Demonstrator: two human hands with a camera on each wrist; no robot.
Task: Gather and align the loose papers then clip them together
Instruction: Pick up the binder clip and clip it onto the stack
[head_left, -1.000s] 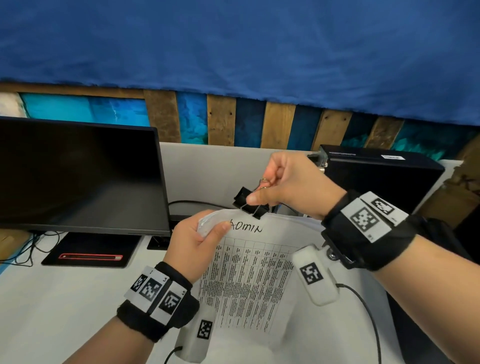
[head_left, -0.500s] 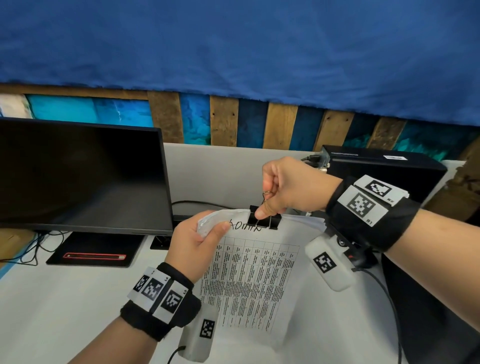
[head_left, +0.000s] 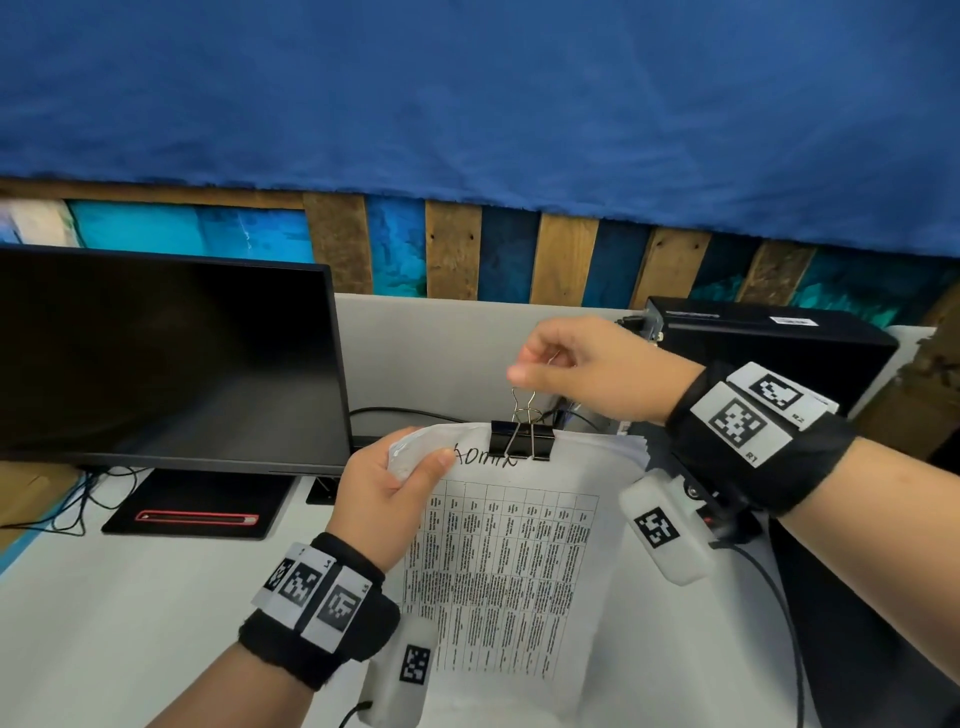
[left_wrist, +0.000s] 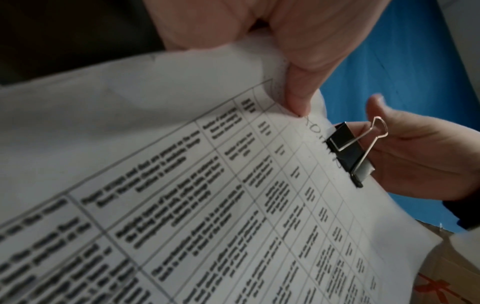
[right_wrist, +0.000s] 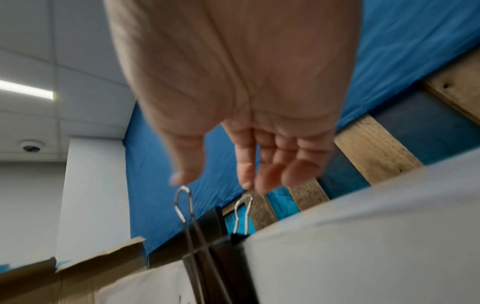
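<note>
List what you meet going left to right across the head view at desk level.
monitor → left hand gripping the papers' top corner → binder clip clamped on their top edge → right hand just above the clip's wire handles → black box.

Two bare forearms reach forward, each with a black wrist band carrying white coded tags. The left hand is raised, thumb on top and fingers curled under, pinching the papers. The right hand hovers higher, fingers loosely bent and slightly apart, holding nothing, just above the binder clip.
</note>
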